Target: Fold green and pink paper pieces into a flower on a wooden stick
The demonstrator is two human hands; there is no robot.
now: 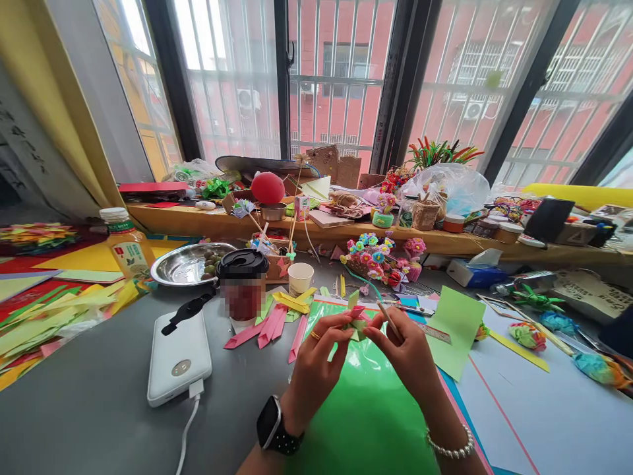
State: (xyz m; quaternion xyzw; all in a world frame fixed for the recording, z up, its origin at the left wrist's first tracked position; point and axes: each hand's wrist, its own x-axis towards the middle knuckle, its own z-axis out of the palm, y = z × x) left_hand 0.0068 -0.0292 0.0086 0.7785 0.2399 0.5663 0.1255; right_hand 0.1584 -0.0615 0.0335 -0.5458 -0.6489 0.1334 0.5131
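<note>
Over a glossy green mat [366, 415], my left hand [316, 363] pinches a small pink and green folded-paper piece [355, 322] between thumb and fingers. My right hand [408, 356] meets it from the other side, thumb and fingertip together at the green paper's edge. A thin stick [388, 318] is tucked in the right hand's fingers, slanting up to the left. Fingers hide part of the folded piece. Pink folded paper strips [273, 327] and yellow strips [295, 302] lie just left of the mat; a light green sheet [459, 330] lies right of my right hand.
A white power bank [179, 356] with a cable lies at left. Behind it are a lidded cup [242, 280], a steel bowl [173, 265], a bottle [127, 244] and a paper cup [301, 280]. Colourful craft flowers [373, 258] stand before the crowded windowsill [198, 221].
</note>
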